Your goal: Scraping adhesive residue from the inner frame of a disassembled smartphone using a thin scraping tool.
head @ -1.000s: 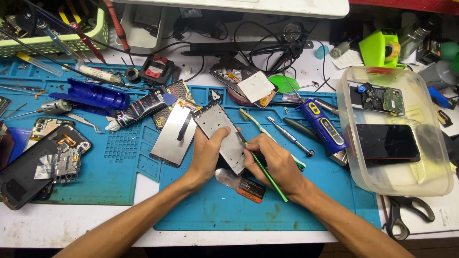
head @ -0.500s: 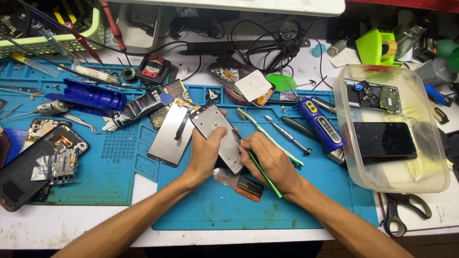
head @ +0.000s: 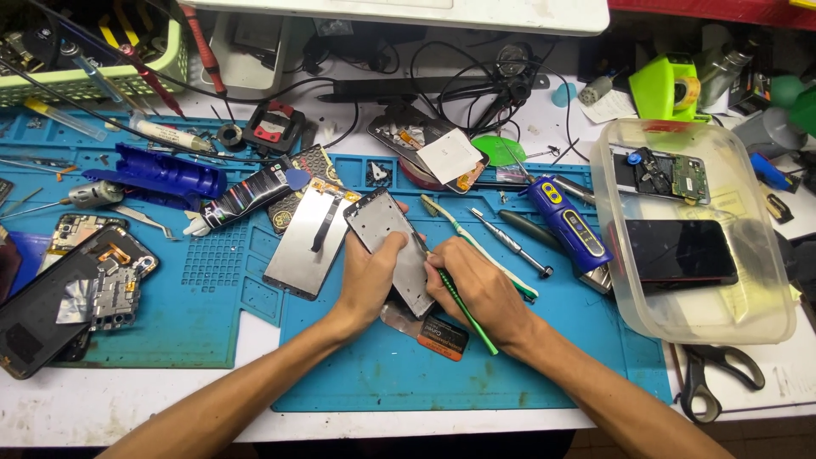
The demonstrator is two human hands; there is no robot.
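Landmark: blue mat [head: 476, 374] on the white desk [head: 110, 408].

Far left of the mat: dark phone [head: 38, 319] lying face down, and an opened phone [head: 106, 276] with bare boards just beside it. Up from these, a blue case [head: 161, 172] and a black tube [head: 246, 194] lying slantwise.

Left of mat centre: silver panel [head: 306, 246] flat on the mat, long axis running from lower left to upper right.

Mat centre: grey frame [head: 391, 246], held just above the mat and tilted; long axis from upper left to lower right, upper end pointing away toward the back of the desk. Left hand [head: 370, 280] curled round its left edge, thumb on the face, fingers pinching the frame. Right hand [head: 484, 289] at the frame's right edge, fingers pressed together round a green tool [head: 463, 302], tip touching the edge, handle slanting down to the right. Small black-and-orange card [head: 442, 337] on the mat just under the hands.

Right of centre: toothbrush [head: 484, 255] and a screwdriver [head: 510, 242] lying slantwise, then a blue gadget [head: 569, 221].

Off the mat's right edge: clear tub [head: 765, 323] holding a black phone [head: 680, 251] and a green board [head: 684, 174]. Scissors [head: 705, 382] on the desk below the tub.
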